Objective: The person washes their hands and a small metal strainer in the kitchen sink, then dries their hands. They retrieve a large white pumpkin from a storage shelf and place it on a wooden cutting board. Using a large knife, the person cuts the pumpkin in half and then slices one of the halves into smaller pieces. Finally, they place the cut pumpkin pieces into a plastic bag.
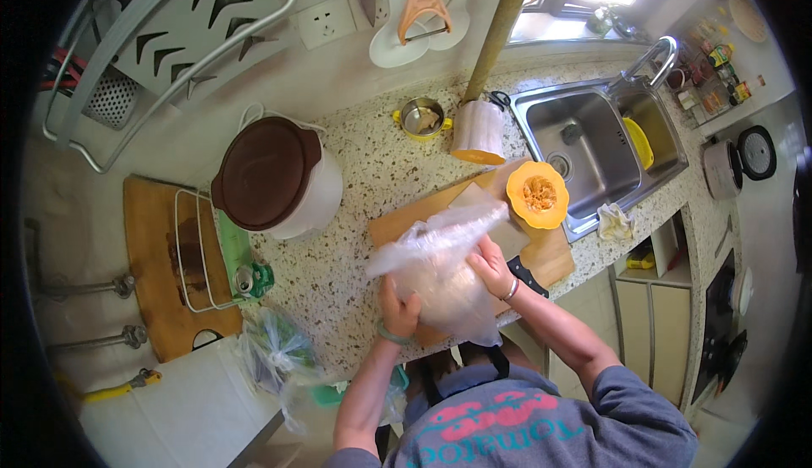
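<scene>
Between my hands is a translucent plastic bag (pixel 444 295), held above the near part of a wooden cutting board (pixel 554 252). Something pale and bulky fills it, too veiled by the plastic to name. My left hand (pixel 398 308) grips its left side, thumb on the front. On its right side, my right hand (pixel 492 267) pinches the bag near the gathered top. A knife with a black handle (pixel 526 277) lies on the board beside my right hand, its blade partly hidden. Farther right, a cut pumpkin half (pixel 539 195) shows its stringy core.
A second pumpkin piece (pixel 479 133) and a small yellow-handled steel pot (pixel 420 118) stand at the back. The double sink (pixel 584 159) is right, with a cloth (pixel 615 223) at its edge. Left are a brown-lidded white pot (pixel 317 193), a can (pixel 245 280) and bagged greens (pixel 283 345).
</scene>
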The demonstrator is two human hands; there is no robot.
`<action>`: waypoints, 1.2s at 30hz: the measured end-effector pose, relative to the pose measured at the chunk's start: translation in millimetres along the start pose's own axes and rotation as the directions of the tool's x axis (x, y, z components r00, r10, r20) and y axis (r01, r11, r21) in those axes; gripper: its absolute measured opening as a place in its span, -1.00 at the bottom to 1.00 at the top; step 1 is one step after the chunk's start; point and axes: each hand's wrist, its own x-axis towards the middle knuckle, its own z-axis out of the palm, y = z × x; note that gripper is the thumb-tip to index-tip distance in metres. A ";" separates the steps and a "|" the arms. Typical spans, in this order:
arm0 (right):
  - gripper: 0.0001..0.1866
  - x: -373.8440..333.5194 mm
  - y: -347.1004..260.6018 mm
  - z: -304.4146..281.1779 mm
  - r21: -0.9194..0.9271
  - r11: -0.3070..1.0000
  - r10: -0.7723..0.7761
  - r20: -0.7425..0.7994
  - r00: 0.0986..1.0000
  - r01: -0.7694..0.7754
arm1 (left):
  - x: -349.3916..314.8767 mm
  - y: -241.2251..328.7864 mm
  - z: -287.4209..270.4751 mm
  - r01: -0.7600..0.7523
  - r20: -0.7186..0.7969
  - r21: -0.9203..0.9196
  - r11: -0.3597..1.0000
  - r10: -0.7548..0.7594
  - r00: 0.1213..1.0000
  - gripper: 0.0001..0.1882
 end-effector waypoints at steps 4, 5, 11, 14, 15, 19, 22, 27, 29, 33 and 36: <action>-0.50 -27.6 16.4 2.4 0.044 0.999 -0.014 -0.016 1.000 0.014 | -22.9 -9.1 7.9 -0.022 0.082 0.026 0.999 0.020 0.996 -0.06; -0.49 -33.2 15.5 -0.1 -0.075 0.997 -0.005 -0.036 0.999 0.002 | -22.6 -8.6 9.2 -0.029 0.084 0.037 0.999 0.025 0.996 -0.05; -0.47 -20.6 -3.5 5.4 0.054 0.998 0.029 -0.020 0.999 -0.028 | -13.0 2.1 3.9 -0.047 0.160 0.221 0.974 0.012 0.987 -0.03; -0.40 -19.0 -6.3 8.9 0.182 0.982 0.050 -0.011 0.999 -0.047 | -17.3 6.2 9.6 -0.004 0.123 0.218 0.976 -0.023 0.992 -0.06; -0.38 -17.1 -6.3 11.8 0.258 0.965 0.061 -0.028 0.998 -0.052 | -15.4 12.4 12.9 0.017 0.105 0.190 0.982 -0.038 0.994 -0.09; -0.28 -2.7 -41.0 5.1 0.329 0.937 0.123 0.014 0.992 -0.121 | 12.8 83.6 34.6 0.102 0.013 -0.058 0.993 -0.101 0.995 -0.32; -0.41 7.7 -60.5 2.4 0.395 0.892 0.243 -0.011 0.970 -0.219 | 29.0 123.5 39.7 0.218 -0.116 -0.253 0.943 -0.253 0.960 -0.69; -0.87 15.9 -66.6 -18.1 0.663 0.739 0.282 -0.140 0.949 -0.122 | 38.2 144.7 9.7 0.140 -0.207 -0.436 0.889 -0.251 0.945 -0.86; -0.88 13.0 -71.4 -16.8 0.691 0.718 0.247 -0.143 0.958 -0.082 | 34.5 147.8 5.1 0.082 -0.228 -0.467 0.881 -0.209 0.951 -0.86; -0.85 2.9 -69.5 -21.3 0.704 0.708 0.230 -0.167 0.959 -0.047 | 18.2 156.0 1.5 0.022 -0.299 -0.452 0.892 -0.175 0.938 -0.83; -0.70 8.9 -83.7 -26.4 0.460 0.861 0.324 -0.170 0.931 -0.216 | 6.7 155.6 -3.2 -0.030 -0.217 -0.315 0.949 -0.041 0.975 -0.80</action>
